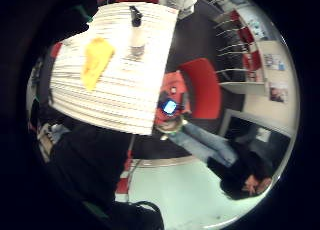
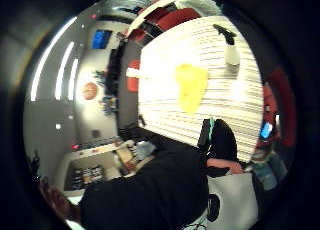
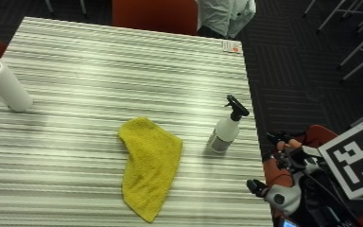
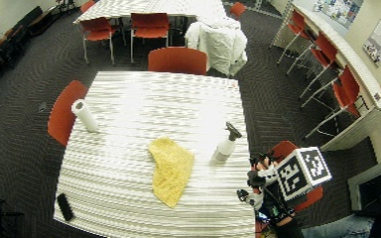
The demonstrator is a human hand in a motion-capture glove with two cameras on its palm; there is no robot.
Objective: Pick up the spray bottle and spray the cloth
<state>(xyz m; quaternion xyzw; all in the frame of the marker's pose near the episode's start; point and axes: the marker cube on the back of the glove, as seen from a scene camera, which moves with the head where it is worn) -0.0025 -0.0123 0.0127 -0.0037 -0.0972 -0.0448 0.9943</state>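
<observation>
Striped table [image 3: 106, 71], gloved right hand [image 3: 282, 175] beside edge

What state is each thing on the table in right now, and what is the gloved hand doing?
spray bottle: upright near the table edge, untouched.
yellow cloth: lying flat and crumpled, beside the bottle but apart from it.
paper towel roll: standing on end at the far side of the table.
black device: lying flat near a table corner.
gloved right hand: off the table edge, holding nothing; fingers unclear.
</observation>
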